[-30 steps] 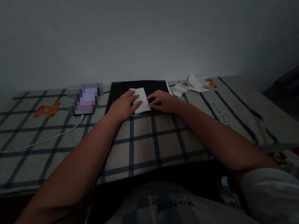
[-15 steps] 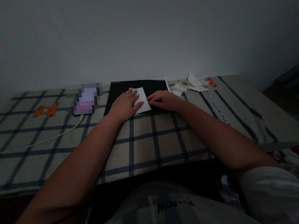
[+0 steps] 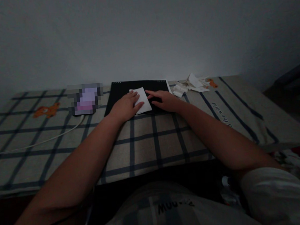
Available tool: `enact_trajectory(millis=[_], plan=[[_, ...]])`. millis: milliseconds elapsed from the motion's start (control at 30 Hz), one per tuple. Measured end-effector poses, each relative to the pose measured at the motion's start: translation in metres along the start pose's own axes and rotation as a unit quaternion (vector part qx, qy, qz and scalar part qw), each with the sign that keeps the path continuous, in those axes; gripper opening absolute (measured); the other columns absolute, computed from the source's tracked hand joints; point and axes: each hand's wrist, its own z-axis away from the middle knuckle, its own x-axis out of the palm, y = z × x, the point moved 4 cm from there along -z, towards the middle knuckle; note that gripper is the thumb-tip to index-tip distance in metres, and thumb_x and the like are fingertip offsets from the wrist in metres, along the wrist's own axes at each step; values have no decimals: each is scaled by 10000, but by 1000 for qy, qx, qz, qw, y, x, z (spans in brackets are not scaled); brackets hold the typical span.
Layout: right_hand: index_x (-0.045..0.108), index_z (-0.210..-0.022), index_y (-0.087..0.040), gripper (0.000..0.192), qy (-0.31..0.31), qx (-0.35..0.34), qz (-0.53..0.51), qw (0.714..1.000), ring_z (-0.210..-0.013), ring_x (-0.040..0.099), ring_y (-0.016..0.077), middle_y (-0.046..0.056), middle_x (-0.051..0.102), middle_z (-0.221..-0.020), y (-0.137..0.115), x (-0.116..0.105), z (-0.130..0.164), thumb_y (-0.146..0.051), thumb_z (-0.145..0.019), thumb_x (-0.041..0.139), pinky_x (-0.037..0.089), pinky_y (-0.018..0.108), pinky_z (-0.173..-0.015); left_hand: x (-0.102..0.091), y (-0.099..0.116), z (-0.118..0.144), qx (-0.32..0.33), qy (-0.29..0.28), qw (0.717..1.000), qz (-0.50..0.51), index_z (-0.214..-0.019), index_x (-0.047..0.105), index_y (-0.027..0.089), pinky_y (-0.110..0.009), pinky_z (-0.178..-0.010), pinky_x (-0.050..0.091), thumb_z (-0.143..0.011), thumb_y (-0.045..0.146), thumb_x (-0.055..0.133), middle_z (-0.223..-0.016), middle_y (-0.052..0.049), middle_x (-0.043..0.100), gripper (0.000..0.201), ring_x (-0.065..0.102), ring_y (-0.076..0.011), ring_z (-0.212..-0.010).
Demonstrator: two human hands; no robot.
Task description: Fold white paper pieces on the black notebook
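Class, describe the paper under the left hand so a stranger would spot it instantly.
On the checked tablecloth lies a black pad. On that, partly under the left hand, is the white paper. Unlike the jumbled scraps to the right, it looks neatly four-sided.

One left hand point(image 3: 125, 107) and one right hand point(image 3: 166, 100) are showing, two hands in all. One piece of white paper point(image 3: 142, 99) is lying on one black pad point(image 3: 153, 86). One phone point(image 3: 87, 100) and one white cable point(image 3: 63, 134) are resting nearby. Two orange animal prints point(image 3: 51, 110) are marking one checked cloth point(image 3: 143, 144). Several paper scraps point(image 3: 194, 82) are overlapping in one pile, their exact number staying unclear.
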Motion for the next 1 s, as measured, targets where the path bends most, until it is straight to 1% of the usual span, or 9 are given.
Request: enact_trajectory(millis=[133, 233, 300, 400, 533, 667, 800, 900, 1000], plan=[[605, -1705, -222, 703, -8, -4, 13, 1000, -1374, 700, 308, 124, 805, -1487, -2, 2, 0, -168, -1005, 619, 507, 557, -1236, -1, 2, 1, -1, -9, 1000, -8, -1675, 601, 64, -442, -1449, 305, -1180, 474, 449, -1799, -192, 527, 660, 423, -320, -1732], [654, -1665, -245, 665, -6, -7, 19, 1000, -1352, 703, 320, 122, 810, -1479, -1, 2, -1, -164, -1006, 632, 518, 577, -1215, -1, 3, 2, 3, -7, 1000, -16, -1684, 598, 86, -462, -1445, 321, -1169, 505, 471, -1802, -177, 527, 676, 431, -334, -1727], [677, -1643, -241, 634, -6, -10, 22, 1000, -1338, 705, 324, 126, 813, -1471, -1, 3, -1, -178, -1015, 630, 525, 579, -1205, -1, 2, 3, 2, -3, 1000, -18, -1689, 599, 107, -475, -1441, 332, -1158, 518, 494, -1804, -166, 528, 680, 438, -343, -1723], [672, -1648, -228, 622, -8, -17, 25, 1000, -1341, 701, 325, 131, 811, -1467, -1, 3, -1, -205, -1029, 614, 525, 579, -1210, 0, 3, 3, 5, -2, 1000, -26, -1695, 592, 103, -487, -1439, 333, -1155, 516, 497, -1801, -179, 530, 687, 446, -358, -1716], [586, -1724, -229, 717, 5, -14, 16, 1000, -1363, 690, 342, 156, 779, -1509, 1, 6, -2, -205, -1008, 615, 527, 610, -1221, 2, 2, 1, 30, 4, 999, -38, -1682, 607, 97, -506, -1434, 332, -1158, 519, 464, -1783, -195, 549, 688, 474, -370, -1694], [423, -1816, -201, 835, 47, 27, -4, 998, -1399, 690, 317, 152, 754, -1554, 6, 7, -5, -203, -999, 593, 508, 569, -1274, 4, -1, 0, 45, 12, 999, -26, -1679, 612, 107, -527, -1430, 340, -1156, 546, 442, -1777, -185, 559, 703, 479, -367, -1690], [402, -1823, -181, 827, 34, 29, 2, 999, -1465, 659, 322, 148, 753, -1563, 7, 9, -5, -220, -1017, 582, 472, 574, -1314, 5, -1, 0, 38, 5, 999, -29, -1693, 593, 94, -512, -1439, 320, -1161, 544, 432, -1794, -192, 535, 715, 461, -365, -1703], [443, -1805, -183, 785, 20, 15, 21, 999, -1496, 634, 338, 162, 710, -1625, 7, 11, -5, -243, -1037, 593, 465, 595, -1312, 3, 1, 0, 33, -3, 999, -37, -1703, 579, 89, -497, -1446, 305, -1167, 532, 433, -1804, -198, 519, 711, 442, -360, -1715], [580, -1723, -210, 662, 13, -4, 45, 999, -1510, 622, 345, 154, 688, -1658, 5, 13, -5, -297, -1069, 616, 462, 607, -1304, 2, 4, 2, 25, -9, 999, -39, -1725, 551, 110, -495, -1439, 314, -1173, 519, 441, -1819, -186, 502, 695, 426, -350, -1726]])
